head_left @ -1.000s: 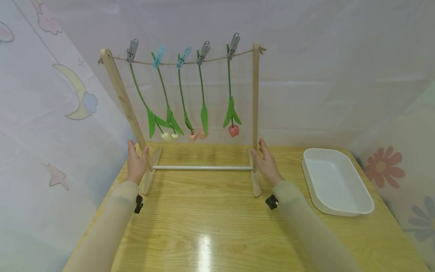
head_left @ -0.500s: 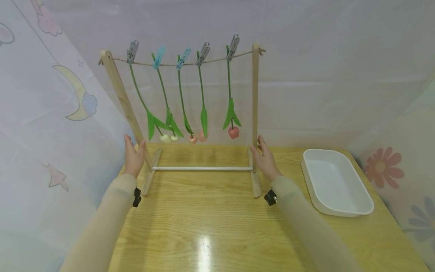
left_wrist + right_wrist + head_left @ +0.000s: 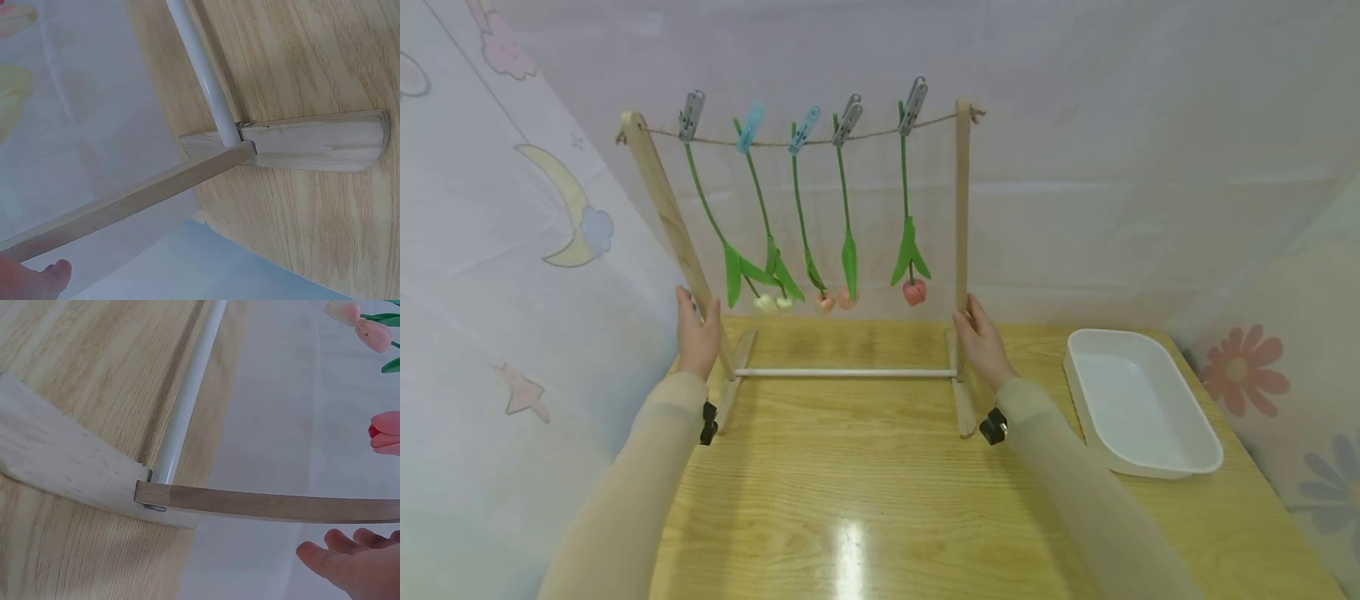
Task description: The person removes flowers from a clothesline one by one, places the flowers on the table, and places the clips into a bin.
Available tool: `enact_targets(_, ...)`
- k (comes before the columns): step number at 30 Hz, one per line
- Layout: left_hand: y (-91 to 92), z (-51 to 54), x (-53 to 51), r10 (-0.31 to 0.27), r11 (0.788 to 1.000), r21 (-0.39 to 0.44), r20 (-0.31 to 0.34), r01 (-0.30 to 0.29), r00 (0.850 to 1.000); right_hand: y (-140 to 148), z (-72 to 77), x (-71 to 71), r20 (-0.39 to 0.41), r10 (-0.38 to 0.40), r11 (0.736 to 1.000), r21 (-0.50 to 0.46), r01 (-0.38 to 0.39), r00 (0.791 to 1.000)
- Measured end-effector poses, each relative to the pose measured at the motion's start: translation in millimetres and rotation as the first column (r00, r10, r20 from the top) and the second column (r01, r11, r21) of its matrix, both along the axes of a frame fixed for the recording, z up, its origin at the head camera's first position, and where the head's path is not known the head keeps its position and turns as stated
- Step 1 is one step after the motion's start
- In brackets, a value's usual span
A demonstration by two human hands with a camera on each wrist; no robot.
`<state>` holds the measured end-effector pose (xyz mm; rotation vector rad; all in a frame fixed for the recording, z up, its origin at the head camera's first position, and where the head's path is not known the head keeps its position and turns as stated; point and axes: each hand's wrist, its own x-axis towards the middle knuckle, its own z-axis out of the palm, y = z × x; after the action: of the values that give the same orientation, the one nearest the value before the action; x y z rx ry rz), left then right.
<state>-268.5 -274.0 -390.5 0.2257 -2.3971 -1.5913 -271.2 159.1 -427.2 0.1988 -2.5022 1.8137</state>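
Head: see rack (image 3: 846,372) between left hand (image 3: 698,337) and right hand (image 3: 985,346), fingers loose, not wrapped round; could skid or tip if pushed unevenly. Could shed tulips (image 3: 849,260) from clips (image 3: 805,129) above the hands if jolted. Left wrist: see left post (image 3: 134,202) close to the hand; can't confirm contact. Right wrist: see right post (image 3: 281,507) just off fingers; could slip if lifted.

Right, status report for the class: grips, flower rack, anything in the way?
Left grip beside left post, right grip beside right post; contact unclear. Five tulips pegged on cord. White tray off right, not blocking.
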Motion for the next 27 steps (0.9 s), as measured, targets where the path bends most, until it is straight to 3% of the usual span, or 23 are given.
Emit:
enact_targets(8, -0.8, 7.0, -8.4, -0.012, 0.997, 0.082, -0.021, 0.014, 1.0, -2.5, 2.4, -9.2, -0.048, -0.015, 1.0, -0.027, 0.014, 0.999)
enact_targets(12, -6.0, 10.0, -12.7, -0.022, 0.996, 0.081, -0.015, 0.024, 1.0, -2.3, 3.6, -13.9, -0.037, -0.025, 0.999, -0.042, 0.024, 0.999)
enact_targets(17, -2.6, 25.6, -6.5, -0.037, 0.995, 0.087, -0.039, 0.041, 0.999, -4.2, 8.3, -15.9, -0.046, -0.03, 0.997, -0.069, 0.027, 0.999)
enact_targets(21, 4.7, 39.3, 2.7, -0.088, 0.992, 0.083, -0.075, 0.094, 0.993, -6.6, 12.8, -17.6, -0.078, -0.022, 0.995, -0.095, 0.015, 0.997)
enact_targets(24, 6.2, 41.8, 3.1, -0.118, 0.988, 0.088, -0.087, 0.126, 0.989, -8.5, 15.2, -20.5, -0.092, -0.027, 0.994, -0.109, 0.017, 0.995)
enact_targets(27, 3.5, 36.8, -4.2, -0.125, 0.985, 0.109, -0.076, 0.133, 0.989, -9.9, 16.9, -23.4, -0.098, -0.031, 0.993, -0.116, 0.02, 0.995)
